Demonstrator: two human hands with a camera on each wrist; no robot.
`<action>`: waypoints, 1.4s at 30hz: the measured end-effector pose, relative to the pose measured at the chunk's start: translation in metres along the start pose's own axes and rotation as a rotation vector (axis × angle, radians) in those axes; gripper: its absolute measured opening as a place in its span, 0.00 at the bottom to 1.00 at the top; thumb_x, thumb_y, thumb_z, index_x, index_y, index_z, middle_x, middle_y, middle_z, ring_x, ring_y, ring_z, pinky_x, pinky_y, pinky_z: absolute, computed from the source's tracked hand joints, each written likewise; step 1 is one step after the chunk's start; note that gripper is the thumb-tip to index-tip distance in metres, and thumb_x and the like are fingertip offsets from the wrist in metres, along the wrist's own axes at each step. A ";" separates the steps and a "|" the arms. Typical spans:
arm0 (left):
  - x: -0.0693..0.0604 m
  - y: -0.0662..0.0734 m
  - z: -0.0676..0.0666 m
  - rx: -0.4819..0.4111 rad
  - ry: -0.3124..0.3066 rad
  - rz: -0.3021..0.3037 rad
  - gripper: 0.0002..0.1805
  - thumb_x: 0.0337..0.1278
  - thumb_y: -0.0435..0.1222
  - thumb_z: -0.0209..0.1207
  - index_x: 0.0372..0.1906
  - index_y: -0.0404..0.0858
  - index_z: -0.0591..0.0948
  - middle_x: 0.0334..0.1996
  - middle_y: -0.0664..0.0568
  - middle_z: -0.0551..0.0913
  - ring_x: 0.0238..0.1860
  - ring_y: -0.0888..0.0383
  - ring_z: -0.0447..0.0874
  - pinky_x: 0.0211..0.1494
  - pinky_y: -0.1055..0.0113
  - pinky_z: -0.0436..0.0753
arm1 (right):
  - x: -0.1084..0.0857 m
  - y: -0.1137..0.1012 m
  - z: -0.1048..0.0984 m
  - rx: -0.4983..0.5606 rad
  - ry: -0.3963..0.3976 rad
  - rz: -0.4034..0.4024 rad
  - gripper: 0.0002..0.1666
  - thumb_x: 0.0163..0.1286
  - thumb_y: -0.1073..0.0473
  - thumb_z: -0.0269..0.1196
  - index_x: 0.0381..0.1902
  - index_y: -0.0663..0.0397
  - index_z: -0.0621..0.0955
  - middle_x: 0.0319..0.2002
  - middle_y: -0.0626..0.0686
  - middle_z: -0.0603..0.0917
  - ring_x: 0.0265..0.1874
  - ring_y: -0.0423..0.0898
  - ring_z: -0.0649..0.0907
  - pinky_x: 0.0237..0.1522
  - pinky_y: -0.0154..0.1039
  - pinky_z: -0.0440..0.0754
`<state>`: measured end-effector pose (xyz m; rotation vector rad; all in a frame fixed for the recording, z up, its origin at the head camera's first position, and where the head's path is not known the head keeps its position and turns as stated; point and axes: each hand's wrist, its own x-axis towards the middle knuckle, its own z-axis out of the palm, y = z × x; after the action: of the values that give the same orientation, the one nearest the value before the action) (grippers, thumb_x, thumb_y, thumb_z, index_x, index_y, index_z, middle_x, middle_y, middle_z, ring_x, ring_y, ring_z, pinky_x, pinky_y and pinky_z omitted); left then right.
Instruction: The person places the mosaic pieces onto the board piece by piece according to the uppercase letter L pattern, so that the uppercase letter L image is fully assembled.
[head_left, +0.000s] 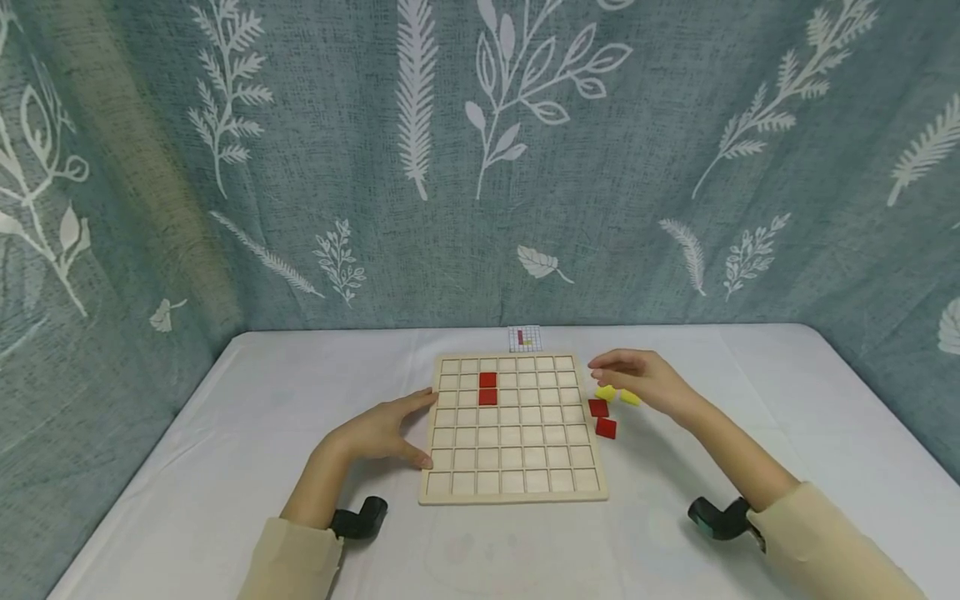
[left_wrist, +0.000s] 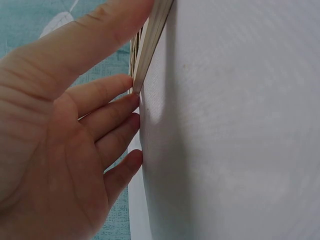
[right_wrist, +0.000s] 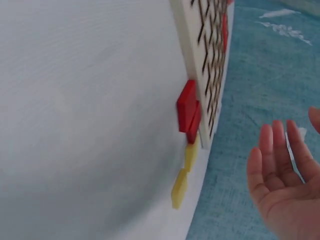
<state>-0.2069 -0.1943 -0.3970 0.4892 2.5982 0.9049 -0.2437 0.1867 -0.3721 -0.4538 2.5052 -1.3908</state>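
Along the left edge of the board [head_left: 517, 499], the left hand [head_left: 375, 431] rests with thumb and fingers spread, a brace worth holding steady. On the board, two red tiles [head_left: 487, 397] sit one behind the other; off its right edge lie two loose reds [head_left: 606, 428] and two yellows [head_left: 631, 398], the right hand [head_left: 647, 381] raised by them, fingers loosely extended, pinching nothing; an edge-to-edge pinch should lift one cleanly.
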 end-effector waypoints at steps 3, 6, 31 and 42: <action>0.001 0.000 0.000 -0.002 0.002 -0.007 0.54 0.30 0.42 0.75 0.68 0.34 0.60 0.70 0.41 0.54 0.70 0.41 0.50 0.69 0.45 0.54 | -0.003 0.002 -0.001 -0.061 0.020 0.002 0.27 0.64 0.47 0.59 0.52 0.61 0.77 0.46 0.58 0.82 0.46 0.53 0.80 0.48 0.48 0.78; 0.002 0.001 0.000 -0.006 0.003 -0.008 0.54 0.30 0.41 0.75 0.68 0.34 0.61 0.70 0.41 0.54 0.70 0.41 0.49 0.69 0.45 0.54 | -0.007 0.003 -0.003 -0.101 0.010 0.013 0.26 0.64 0.47 0.60 0.51 0.61 0.78 0.45 0.56 0.83 0.44 0.51 0.80 0.46 0.46 0.79; 0.001 0.001 0.000 -0.015 -0.012 -0.006 0.54 0.31 0.42 0.74 0.69 0.33 0.59 0.71 0.40 0.52 0.70 0.41 0.48 0.69 0.45 0.52 | -0.018 0.019 -0.003 -0.221 -0.141 0.044 0.16 0.59 0.57 0.65 0.42 0.63 0.81 0.34 0.51 0.84 0.34 0.44 0.80 0.37 0.37 0.78; 0.000 -0.001 0.001 0.007 -0.005 -0.003 0.54 0.31 0.43 0.74 0.69 0.35 0.60 0.71 0.41 0.52 0.70 0.40 0.48 0.68 0.43 0.53 | -0.018 0.020 0.004 -0.275 -0.150 0.041 0.17 0.52 0.59 0.70 0.37 0.63 0.81 0.28 0.48 0.81 0.29 0.42 0.79 0.34 0.34 0.79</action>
<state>-0.2072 -0.1945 -0.3982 0.4888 2.5975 0.8923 -0.2287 0.2003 -0.3900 -0.5331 2.5725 -0.9619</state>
